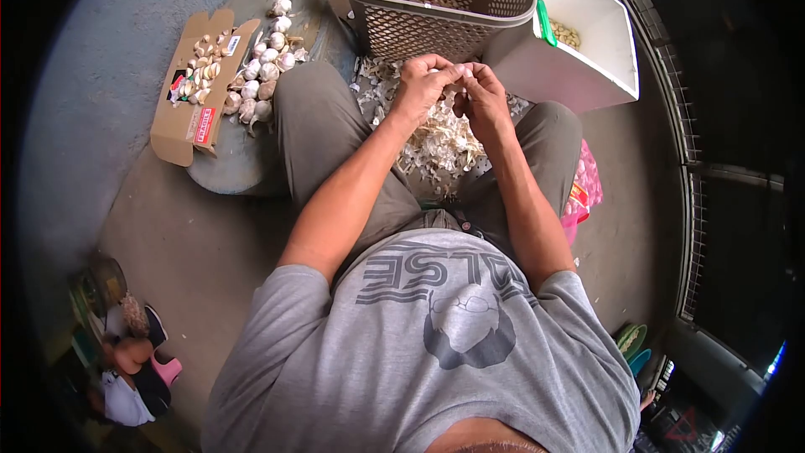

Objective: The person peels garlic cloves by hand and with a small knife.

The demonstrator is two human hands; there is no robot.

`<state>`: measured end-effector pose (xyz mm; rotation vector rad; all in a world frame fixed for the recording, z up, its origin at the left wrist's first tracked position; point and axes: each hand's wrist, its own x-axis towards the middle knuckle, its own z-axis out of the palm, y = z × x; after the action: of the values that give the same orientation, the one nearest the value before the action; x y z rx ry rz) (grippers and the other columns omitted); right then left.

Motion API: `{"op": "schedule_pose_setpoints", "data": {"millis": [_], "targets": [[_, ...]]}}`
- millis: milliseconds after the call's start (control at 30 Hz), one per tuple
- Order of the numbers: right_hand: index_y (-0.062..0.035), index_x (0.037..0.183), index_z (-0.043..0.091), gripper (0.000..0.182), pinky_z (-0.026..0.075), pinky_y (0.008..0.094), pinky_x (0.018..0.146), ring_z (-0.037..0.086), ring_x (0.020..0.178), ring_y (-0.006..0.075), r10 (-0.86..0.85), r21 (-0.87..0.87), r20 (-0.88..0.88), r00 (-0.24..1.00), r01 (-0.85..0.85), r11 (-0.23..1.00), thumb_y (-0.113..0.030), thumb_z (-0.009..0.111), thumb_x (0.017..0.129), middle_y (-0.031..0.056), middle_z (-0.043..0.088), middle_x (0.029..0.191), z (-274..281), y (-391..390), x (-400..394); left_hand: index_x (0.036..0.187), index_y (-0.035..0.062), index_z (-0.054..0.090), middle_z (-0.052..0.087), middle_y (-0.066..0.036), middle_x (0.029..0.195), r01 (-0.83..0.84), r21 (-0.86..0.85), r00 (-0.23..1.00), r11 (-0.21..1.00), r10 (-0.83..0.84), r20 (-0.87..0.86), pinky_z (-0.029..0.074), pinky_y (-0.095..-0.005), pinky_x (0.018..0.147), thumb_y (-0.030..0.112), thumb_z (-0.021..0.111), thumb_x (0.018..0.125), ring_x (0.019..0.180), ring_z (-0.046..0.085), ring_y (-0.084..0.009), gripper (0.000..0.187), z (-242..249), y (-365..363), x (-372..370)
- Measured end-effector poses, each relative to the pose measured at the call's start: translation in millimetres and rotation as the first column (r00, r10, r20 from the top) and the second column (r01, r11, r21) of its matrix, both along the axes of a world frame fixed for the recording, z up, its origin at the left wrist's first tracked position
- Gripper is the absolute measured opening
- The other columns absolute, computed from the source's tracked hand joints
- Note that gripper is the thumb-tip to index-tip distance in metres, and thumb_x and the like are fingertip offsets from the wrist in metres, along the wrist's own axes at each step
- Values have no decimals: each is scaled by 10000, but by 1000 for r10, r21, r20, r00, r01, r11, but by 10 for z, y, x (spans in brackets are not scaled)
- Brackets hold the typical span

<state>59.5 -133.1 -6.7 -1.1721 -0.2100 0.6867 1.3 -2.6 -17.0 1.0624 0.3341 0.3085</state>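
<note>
My left hand (422, 88) and my right hand (484, 101) meet in front of my knees, fingers pinched together. Between their fingertips is a small pale garlic clove (466, 73), mostly covered by the fingers. Below them lies a heap of papery garlic skins (444, 138). Whole garlic bulbs (268, 71) are gathered on a round worn surface (239, 172) by my left knee. Beside them, loose garlic cloves (201, 71) rest on a flattened cardboard box (172, 130).
A brown perforated plastic basket (419, 21) stands ahead. To its right, a white foam box (558, 75) contains peeled cloves (566, 35), with a green-handled tool (546, 23) at its rim. A pink bag (587, 184) lies beyond my right knee. Another person (134, 369) is at lower left.
</note>
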Motion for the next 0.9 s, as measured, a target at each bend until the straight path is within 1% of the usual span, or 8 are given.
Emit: {"op": "schedule_pose_setpoints", "data": {"millis": [133,267,300,500,600,633,800,900], "targets": [[-36,1080,536,221,457,248,507,577,627,109,14,-95,136,991,-1,996,-207,658,1012,38,608,819,-11,48,-12,869,24,705,694,-35,780,-26,-70,996,997,20,-84,514,-248,603,235,752,941,672,628,-80,228,51,31,-63],[-21,1053,538,211,475,229,585,588,691,81,-16,-60,277,961,34,998,-161,684,995,36,649,854,4,68,-35,845,9,700,641,-8,710,34,136,997,990,-24,-77,471,-224,513,329,703,984,612,585,-64,348,98,23,-78],[-10,1064,540,216,477,231,595,594,705,82,-16,-87,315,949,46,995,-157,682,995,40,657,862,11,77,-32,836,-3,692,626,-2,697,29,257,996,966,-6,-89,453,-230,481,362,677,997,594,563,-60,398,48,30,-51],[19,1071,584,203,500,246,674,614,788,87,81,-288,428,900,52,956,-157,664,1009,51,679,903,54,15,32,868,7,688,619,6,732,-10,461,997,887,42,-60,434,-230,469,319,627,1028,602,536,-57,356,-204,37,45],[26,1019,589,184,512,257,708,625,812,99,159,-352,568,808,64,934,-145,657,1010,69,682,892,95,30,31,880,19,682,612,6,758,30,112,996,993,-21,-84,436,-236,467,282,599,1042,606,527,-60,319,-219,12,34],[28,1005,588,180,516,263,716,628,817,105,166,-363,594,787,78,929,-140,654,1010,76,682,885,111,24,-14,905,32,678,620,-6,773,55,-85,991,995,-65,-115,454,-249,466,268,589,1045,606,561,-78,288,-204,0,1],[28,1012,560,156,528,307,701,636,792,134,176,-392,661,729,136,910,-109,636,1005,94,680,850,166,42,-102,967,53,672,653,-34,811,23,-330,981,944,-85,-174,511,-301,508,275,594,1038,642,637,-153,245,-201,22,-26],[20,1028,544,161,520,324,672,634,781,137,266,-424,795,545,184,887,-111,635,1008,93,683,852,241,35,-183,939,59,658,651,-64,818,-82,-414,967,907,-28,-253,540,-387,542,280,593,1033,647,633,-209,249,-114,-10,-1]]}}
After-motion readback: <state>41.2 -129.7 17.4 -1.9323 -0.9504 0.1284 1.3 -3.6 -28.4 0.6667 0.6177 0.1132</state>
